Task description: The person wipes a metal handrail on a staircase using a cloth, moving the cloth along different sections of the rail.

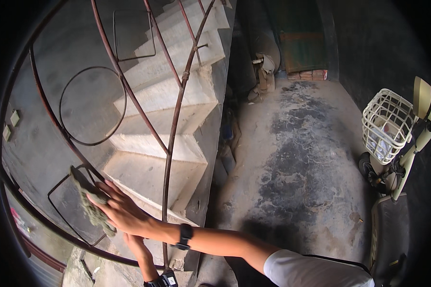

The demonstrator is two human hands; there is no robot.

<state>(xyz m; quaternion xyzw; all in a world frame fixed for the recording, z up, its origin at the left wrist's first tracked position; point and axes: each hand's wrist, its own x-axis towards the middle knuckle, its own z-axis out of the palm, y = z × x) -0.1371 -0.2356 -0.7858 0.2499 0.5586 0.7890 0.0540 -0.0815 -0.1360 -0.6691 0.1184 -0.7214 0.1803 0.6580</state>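
Note:
My right hand [124,213], with a black band at its wrist, presses a grey-green rag [93,211] against a curved brown metal bar of the railing [80,154]. The rag drapes over the bar near a bent square metal frame [59,211]. Just below, my left hand [133,242] reaches up from the bottom edge, a black watch-like device on its wrist. Its fingers are mostly hidden behind my right hand and the rag, so what it touches cannot be told. A thin metal ring [93,143] joins the railing above the hands.
Concrete stairs [154,168] rise behind the railing. An upright brown post [167,186] stands close to my right forearm. At the right is a two-wheeler with a cream basket [386,125] and a dark seat [391,229]. Bricks [307,75] lie at the far end of the worn floor.

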